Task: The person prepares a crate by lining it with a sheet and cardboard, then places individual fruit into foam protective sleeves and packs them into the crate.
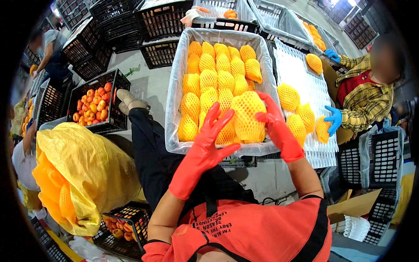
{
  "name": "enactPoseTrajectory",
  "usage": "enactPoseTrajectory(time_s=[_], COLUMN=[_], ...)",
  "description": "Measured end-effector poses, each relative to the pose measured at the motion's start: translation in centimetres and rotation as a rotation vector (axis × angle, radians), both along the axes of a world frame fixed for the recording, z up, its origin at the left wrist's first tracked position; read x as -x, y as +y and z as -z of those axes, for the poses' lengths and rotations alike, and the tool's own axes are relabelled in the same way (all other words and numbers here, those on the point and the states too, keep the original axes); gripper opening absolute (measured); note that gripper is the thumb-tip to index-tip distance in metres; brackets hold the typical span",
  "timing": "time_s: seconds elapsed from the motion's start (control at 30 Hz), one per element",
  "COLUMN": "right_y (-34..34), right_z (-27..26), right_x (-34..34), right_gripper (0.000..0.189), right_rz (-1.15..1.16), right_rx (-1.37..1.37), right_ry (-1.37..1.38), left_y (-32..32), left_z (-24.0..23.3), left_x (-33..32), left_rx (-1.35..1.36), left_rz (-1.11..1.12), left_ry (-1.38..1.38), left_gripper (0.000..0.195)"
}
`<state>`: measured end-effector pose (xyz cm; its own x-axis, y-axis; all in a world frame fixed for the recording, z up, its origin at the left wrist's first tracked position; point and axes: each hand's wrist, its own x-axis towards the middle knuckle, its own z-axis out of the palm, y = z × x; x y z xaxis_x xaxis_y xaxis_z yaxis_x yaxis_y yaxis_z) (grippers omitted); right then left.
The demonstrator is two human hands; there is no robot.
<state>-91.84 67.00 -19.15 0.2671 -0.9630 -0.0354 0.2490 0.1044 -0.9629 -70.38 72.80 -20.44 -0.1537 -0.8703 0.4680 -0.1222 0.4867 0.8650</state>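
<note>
In a red rubber glove, my right hand (273, 119) grips the right side of a fruit in a yellow foam net (248, 116), above the near right part of a lined crate (271, 70). My left hand (212, 137), gloved alike, is just left of that fruit, fingers spread and holding nothing. Rows of netted fruits (208, 79) lie in the crate on its translucent plastic liner. Several more netted fruits (288, 97) rest on a white foam sheet (304, 91) to the right of the crate.
A co-worker's blue-gloved hand (333, 120) touches a netted fruit at the right. Another netted fruit sits on a small scale (312, 72). At left are a black crate of red-orange fruit (93, 106) and a yellow sack (88, 163) of foam nets. Lined crates (281, 23) stand beyond.
</note>
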Motion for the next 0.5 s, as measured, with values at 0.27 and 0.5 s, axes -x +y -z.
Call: enactPoseTrajectory(time_s=[0.27, 0.5], right_y=[2.2, 3.5], right_z=[1.2, 3.8], right_x=[-6.4, -11.8], right_gripper=[0.078, 0.083], right_rz=[-0.044, 0.268], right_rx=[0.274, 0.535], right_ry=[0.036, 0.154], left_y=[-1.1, -0.9], left_z=[2.1, 2.8], left_x=[-1.7, -1.7], left_rx=[0.216, -0.134], left_rz=[-0.207, -0.404], left_ry=[-0.045, 0.088], left_gripper=[0.063, 0.041])
